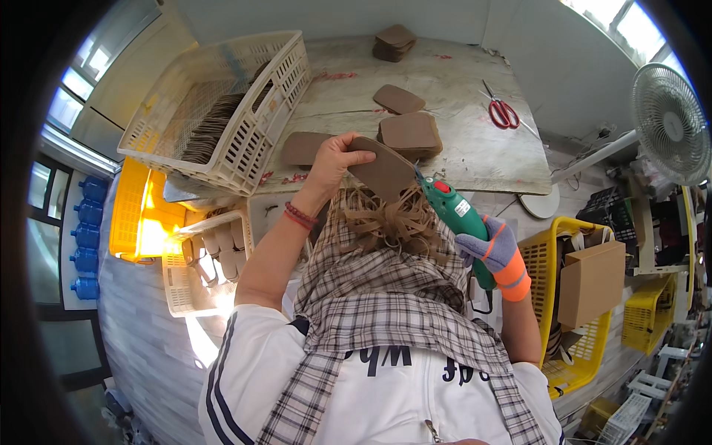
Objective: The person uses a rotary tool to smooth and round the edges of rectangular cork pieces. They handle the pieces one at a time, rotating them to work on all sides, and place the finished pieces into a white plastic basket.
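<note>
My bare left hand (335, 159), with a red beaded bracelet at the wrist, pinches a flat brown panel with rounded corners (383, 170) between thumb and fingers, above my lap. My right hand (497, 251), in a grey and orange glove, is wrapped round a green hand-held power tool (456, 209) with a red switch. The tool's narrow tip is at the panel's right edge; I cannot tell whether it touches. Curly brown offcut strips (397, 222) lie on my plaid apron (371, 293) below. Just beyond sits a stack of similar panels (410, 133).
On the worktable (475, 159) lie red-handled scissors (503, 113), a loose panel (399, 99) and a farther stack (394, 43). A cream crate (256, 126) of panels stands left. At right are a yellow basket (545, 274), a cardboard box (592, 284) and a fan (671, 122).
</note>
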`<control>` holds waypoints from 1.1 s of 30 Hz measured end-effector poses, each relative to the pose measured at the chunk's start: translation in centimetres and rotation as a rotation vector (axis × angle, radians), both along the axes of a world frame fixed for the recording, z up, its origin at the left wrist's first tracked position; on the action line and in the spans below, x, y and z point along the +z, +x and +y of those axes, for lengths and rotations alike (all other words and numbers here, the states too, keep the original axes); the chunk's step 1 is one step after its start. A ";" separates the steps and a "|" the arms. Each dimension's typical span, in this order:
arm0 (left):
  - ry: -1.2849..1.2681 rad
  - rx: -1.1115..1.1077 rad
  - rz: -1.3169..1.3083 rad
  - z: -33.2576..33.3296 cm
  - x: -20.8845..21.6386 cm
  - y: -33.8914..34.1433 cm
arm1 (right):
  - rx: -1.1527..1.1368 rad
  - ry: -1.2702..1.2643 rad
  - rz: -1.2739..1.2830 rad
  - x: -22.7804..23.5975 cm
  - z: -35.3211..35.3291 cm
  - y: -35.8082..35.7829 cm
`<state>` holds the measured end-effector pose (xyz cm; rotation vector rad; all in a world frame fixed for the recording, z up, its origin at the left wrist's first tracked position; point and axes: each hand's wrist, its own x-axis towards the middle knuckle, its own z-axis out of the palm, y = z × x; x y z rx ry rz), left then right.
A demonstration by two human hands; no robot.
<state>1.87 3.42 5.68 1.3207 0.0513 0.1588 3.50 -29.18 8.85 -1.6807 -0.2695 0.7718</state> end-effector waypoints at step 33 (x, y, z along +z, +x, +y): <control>0.195 -0.046 0.209 3.8 -1.1 -2.2 | 0.010 0.008 -0.073 -3.8 2.6 0.0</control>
